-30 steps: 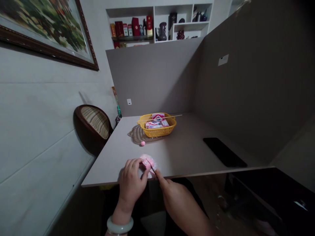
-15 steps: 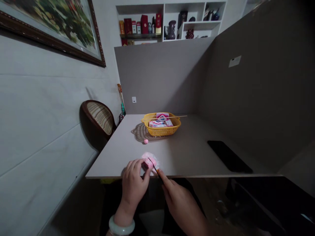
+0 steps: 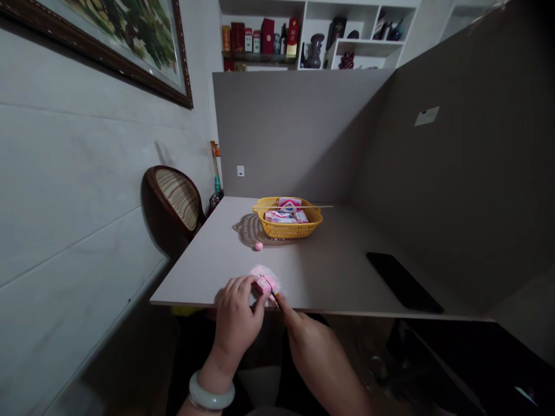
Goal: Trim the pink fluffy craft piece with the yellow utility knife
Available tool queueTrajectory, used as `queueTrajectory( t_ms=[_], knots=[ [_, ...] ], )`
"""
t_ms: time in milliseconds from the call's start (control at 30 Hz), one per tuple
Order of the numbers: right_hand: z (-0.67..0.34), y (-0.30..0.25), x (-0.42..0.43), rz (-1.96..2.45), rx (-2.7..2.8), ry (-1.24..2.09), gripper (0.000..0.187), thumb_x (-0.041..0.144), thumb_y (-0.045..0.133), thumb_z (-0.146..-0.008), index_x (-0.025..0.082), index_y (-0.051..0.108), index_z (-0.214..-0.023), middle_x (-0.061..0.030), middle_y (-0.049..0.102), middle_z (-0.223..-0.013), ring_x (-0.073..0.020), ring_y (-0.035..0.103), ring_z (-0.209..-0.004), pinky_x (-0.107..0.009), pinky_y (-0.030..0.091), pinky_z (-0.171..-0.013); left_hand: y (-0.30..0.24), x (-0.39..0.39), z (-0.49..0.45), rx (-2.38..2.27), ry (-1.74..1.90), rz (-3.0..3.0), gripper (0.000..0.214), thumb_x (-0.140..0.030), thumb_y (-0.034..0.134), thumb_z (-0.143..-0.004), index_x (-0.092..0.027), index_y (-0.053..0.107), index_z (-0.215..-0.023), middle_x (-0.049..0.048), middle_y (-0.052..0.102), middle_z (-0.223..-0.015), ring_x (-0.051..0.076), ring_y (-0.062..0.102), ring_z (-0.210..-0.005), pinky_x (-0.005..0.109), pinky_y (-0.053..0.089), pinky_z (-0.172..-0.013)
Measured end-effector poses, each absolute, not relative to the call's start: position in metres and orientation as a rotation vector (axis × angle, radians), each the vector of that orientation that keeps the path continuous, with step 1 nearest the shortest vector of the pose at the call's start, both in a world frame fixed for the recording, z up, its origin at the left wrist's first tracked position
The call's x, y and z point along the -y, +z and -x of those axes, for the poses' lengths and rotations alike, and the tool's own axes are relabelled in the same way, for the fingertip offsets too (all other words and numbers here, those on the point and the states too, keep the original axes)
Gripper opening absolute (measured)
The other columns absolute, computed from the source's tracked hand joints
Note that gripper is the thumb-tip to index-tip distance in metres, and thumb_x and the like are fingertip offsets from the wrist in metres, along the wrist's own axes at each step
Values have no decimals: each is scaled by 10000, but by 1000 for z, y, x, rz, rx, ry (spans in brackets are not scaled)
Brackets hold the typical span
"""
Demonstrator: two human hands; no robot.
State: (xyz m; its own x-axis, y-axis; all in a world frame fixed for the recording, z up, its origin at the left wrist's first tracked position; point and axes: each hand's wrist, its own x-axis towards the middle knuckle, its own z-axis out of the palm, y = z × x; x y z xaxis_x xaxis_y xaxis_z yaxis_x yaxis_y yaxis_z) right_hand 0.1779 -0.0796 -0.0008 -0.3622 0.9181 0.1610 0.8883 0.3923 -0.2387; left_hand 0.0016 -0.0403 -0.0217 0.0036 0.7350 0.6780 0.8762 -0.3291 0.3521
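My left hand (image 3: pixel 236 329), a smooth pale jade bangle (image 3: pixel 211 392) on its wrist, curls its fingers around a fuzzy pink puff (image 3: pixel 265 276) lying near the front edge of the counter (image 3: pixel 203 283). My right hand (image 3: pixel 318 355) is closed, pinching a thin dark rod (image 3: pixel 274 298) that presses into the fluff. Farther back sit a yellow plastic basket (image 3: pixel 288 231) of printed cartons (image 3: pixel 281 216), a small pink ball (image 3: pixel 258 246) and a round woven mat (image 3: pixel 245 230).

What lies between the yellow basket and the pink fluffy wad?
In the head view, a small pink ball sits between the yellow basket and the pink fluffy wad.
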Motion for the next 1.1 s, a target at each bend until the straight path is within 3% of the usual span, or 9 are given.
queueTrajectory(
  t_ms=[267, 700, 833, 1100],
  knots=[
    [-184, 0, 91, 1663, 2465, 133, 698, -16, 323, -822, 165, 397, -1492, -78, 753, -864, -225, 727, -710, -279, 522, -591, -23, 41, -2, 1710, -1218, 2071, 203, -338, 569, -910, -196, 581, -1055, 90, 677, -1024, 267, 625, -969, 420, 504, -836],
    [-178, 16, 95, 1727, 2462, 220, 688, -22, 320, -853, 174, 359, -1511, -94, 749, -907, -228, 726, -797, -276, 502, -658, -22, 38, 0, 1694, -1202, 2059, 204, -333, 566, -903, -192, 592, -1049, 95, 683, -1013, 266, 638, -946, 410, 515, -824],
    [-169, 13, 79, 1617, 2401, 164, 670, -8, 335, -855, 163, 377, -1502, -91, 758, -915, -217, 724, -759, -259, 485, -622, -23, 39, 0, 1670, -1205, 2039, 204, -315, 567, -899, -194, 589, -1063, 96, 684, -1020, 265, 639, -947, 414, 517, -824],
    [-185, -9, 88, 1576, 2391, 34, 651, 62, 383, -861, 239, 417, -1486, -57, 752, -806, -196, 719, -665, -221, 458, -525, -26, 39, 1, 1653, -1200, 2063, 191, -330, 576, -903, -201, 597, -1041, 85, 682, -1001, 263, 636, -942, 411, 514, -824]
  ],
)
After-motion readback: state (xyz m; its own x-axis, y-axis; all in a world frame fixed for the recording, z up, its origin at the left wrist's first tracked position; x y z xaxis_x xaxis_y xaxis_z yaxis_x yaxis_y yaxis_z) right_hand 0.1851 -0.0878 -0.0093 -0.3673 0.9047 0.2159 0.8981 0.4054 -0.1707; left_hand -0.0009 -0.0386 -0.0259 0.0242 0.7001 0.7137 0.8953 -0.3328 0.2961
